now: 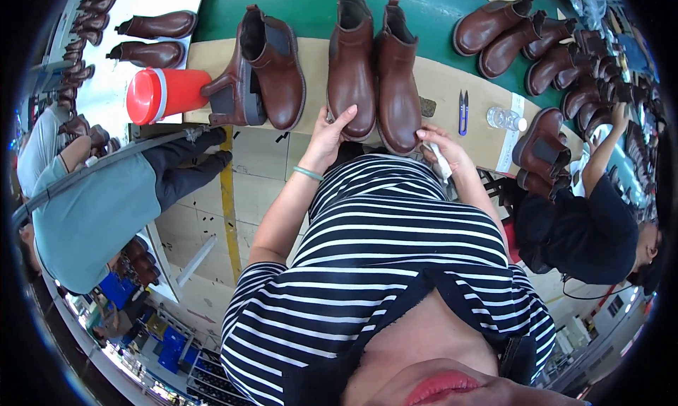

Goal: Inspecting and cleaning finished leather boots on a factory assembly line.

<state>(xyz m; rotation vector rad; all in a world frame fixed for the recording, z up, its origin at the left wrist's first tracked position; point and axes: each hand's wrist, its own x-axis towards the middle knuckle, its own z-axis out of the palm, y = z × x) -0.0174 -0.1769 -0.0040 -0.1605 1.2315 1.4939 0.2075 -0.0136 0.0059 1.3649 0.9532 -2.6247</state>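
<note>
A pair of brown leather ankle boots stands side by side before me, toes toward my body. My left hand point(330, 136) is closed on the toe of the left boot point(351, 70), thumb on top and the other fingers partly hidden below. Beside the toe of the right boot point(399, 88) is my right hand point(446, 150), its fingers against the leather. A crumpled white cloth point(439, 160) is pinched in that hand and hangs from it.
Another boot pair point(272, 70) and a red jug point(152, 95) are at left. Small blue-handled snips point(463, 113) and a clear bottle point(503, 118) lie at right. More boots point(491, 28) fill the green table's far right. People work on both sides point(99, 208).
</note>
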